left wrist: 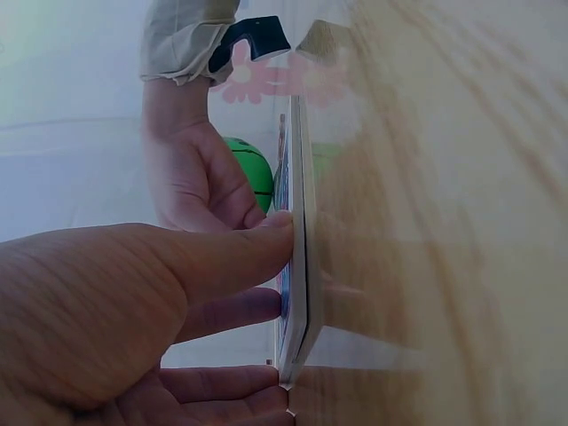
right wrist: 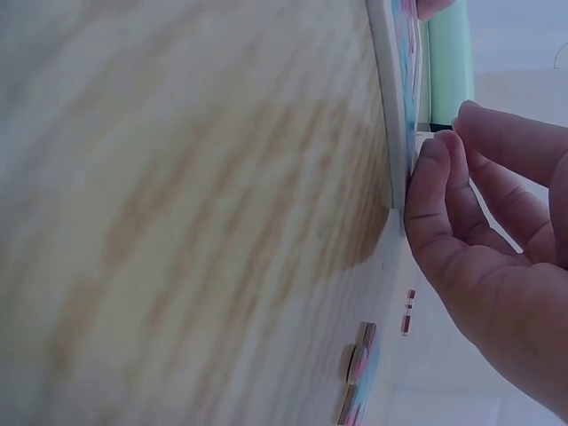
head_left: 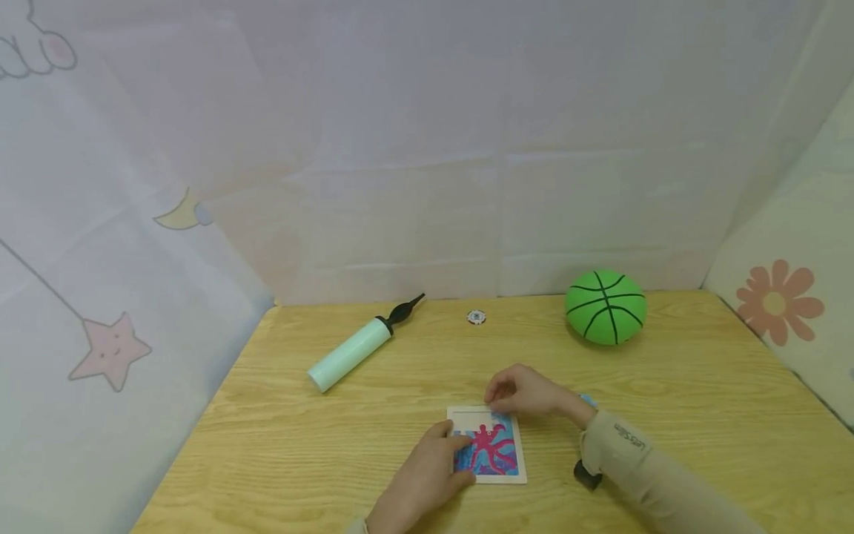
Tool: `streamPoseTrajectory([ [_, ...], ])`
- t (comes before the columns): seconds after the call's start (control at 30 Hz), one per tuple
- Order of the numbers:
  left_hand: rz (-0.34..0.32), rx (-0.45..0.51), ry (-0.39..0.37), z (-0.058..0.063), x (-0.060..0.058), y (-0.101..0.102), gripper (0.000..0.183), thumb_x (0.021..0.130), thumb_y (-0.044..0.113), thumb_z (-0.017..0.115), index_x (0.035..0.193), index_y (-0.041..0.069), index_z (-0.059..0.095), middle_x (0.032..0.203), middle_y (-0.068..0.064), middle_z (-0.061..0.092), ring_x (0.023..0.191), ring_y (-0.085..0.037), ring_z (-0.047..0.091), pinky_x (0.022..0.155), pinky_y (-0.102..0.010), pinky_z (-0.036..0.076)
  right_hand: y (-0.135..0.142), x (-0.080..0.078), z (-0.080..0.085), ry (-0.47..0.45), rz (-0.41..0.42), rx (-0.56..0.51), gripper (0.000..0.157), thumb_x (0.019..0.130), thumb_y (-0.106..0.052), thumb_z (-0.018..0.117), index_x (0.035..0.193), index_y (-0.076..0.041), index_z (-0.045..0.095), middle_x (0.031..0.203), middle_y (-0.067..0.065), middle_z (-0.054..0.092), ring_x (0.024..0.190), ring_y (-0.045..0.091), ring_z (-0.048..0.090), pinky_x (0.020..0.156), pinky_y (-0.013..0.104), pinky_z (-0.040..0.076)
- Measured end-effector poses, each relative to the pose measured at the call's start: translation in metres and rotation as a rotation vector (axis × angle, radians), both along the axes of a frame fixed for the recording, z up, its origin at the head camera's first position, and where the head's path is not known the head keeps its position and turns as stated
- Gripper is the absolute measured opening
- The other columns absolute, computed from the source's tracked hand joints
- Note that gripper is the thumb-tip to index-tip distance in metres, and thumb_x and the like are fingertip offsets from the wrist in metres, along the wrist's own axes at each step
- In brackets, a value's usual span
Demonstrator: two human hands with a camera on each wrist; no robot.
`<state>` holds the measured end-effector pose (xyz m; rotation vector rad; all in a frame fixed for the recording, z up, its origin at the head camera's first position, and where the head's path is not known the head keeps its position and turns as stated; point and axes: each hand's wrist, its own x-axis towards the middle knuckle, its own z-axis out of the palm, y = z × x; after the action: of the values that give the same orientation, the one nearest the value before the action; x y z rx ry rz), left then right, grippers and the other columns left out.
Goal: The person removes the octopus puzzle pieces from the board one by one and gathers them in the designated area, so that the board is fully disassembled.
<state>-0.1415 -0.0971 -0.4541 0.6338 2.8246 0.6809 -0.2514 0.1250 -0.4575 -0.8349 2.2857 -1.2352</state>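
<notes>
A white-framed picture puzzle (head_left: pixel 497 480) with a pink octopus on blue lies on the table; its upper left is a bare white patch. My left hand (head_left: pixel 427 467) rests at its left side, thumb along the near edge, a finger on the picture and other fingers by the left edge. Over the far right corner is my right hand (head_left: pixel 527 391), fingers loosely bent; in the right wrist view its thumb (right wrist: pixel 430 177) is right at the puzzle's edge and nothing shows between the fingertips. Loose puzzle pieces (right wrist: pixel 359 373) lie on the table near the right wrist, mostly hidden by it in the head view.
Toward the back left lies a mint-green hand pump (head_left: pixel 353 354) with a black nozzle. A poker chip (head_left: pixel 477 317) sits near the back edge, and a green ball (head_left: pixel 606 307) with black lines stands at the back right. Patterned cloth walls border the wooden table (head_left: pixel 280 445).
</notes>
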Motion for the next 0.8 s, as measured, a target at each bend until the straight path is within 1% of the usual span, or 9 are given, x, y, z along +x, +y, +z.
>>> streamPoseTrajectory([
  [0.1, -0.001, 0.001, 0.002, 0.0004, -0.0002, -0.0002, 0.045, 0.082, 0.027, 0.076, 0.123, 0.009, 0.065, 0.133, -0.022, 0.051, 0.123, -0.036, 0.048, 0.099, -0.046, 0.045, -0.0010, -0.0007, 0.0001, 0.007, 0.007, 0.042, 0.008, 0.089, -0.005, 0.065, 0.095, -0.003, 0.069, 0.087, 0.000, 0.066, 0.079, 0.015, 0.060, 0.071, 0.025, 0.052],
  [0.27, -0.013, 0.001, 0.026, -0.0002, -0.0007, -0.0007, 0.045, 0.082, 0.027, 0.076, 0.121, 0.008, 0.065, 0.131, -0.023, 0.053, 0.122, -0.037, 0.049, 0.098, -0.045, 0.046, -0.0012, -0.0018, 0.0002, 0.012, 0.041, 0.065, 0.009, 0.088, -0.004, 0.066, 0.095, -0.005, 0.070, 0.087, 0.000, 0.067, 0.078, 0.014, 0.060, 0.071, 0.024, 0.051],
  [0.5, -0.025, 0.005, 0.045, -0.0007, -0.0001, -0.0004, 0.044, 0.081, 0.025, 0.077, 0.119, 0.007, 0.066, 0.130, -0.023, 0.054, 0.121, -0.037, 0.050, 0.097, -0.045, 0.047, -0.0007, -0.0057, -0.0020, 0.018, 0.073, 0.115, 0.011, 0.084, -0.003, 0.069, 0.093, -0.009, 0.072, 0.079, -0.004, 0.062, 0.072, 0.011, 0.053, 0.066, 0.023, 0.047],
  [0.63, -0.028, 0.004, 0.044, -0.0004, -0.0002, -0.0002, 0.044, 0.081, 0.025, 0.077, 0.119, 0.007, 0.066, 0.130, -0.023, 0.053, 0.120, -0.037, 0.051, 0.096, -0.045, 0.048, 0.0002, -0.0079, -0.0024, 0.014, 0.082, 0.135, 0.015, 0.080, -0.001, 0.073, 0.091, -0.011, 0.072, 0.075, -0.001, 0.059, 0.069, 0.010, 0.050, 0.063, 0.022, 0.045],
  [0.8, -0.027, -0.005, 0.047, -0.0004, -0.0011, -0.0006, 0.044, 0.081, 0.026, 0.077, 0.120, 0.007, 0.066, 0.129, -0.023, 0.054, 0.121, -0.036, 0.051, 0.096, -0.044, 0.048, 0.0001, -0.0088, 0.0000, -0.012, 0.089, 0.159, 0.019, 0.076, -0.001, 0.078, 0.089, -0.014, 0.072, 0.076, 0.004, 0.059, 0.067, 0.011, 0.048, 0.060, 0.022, 0.042],
])
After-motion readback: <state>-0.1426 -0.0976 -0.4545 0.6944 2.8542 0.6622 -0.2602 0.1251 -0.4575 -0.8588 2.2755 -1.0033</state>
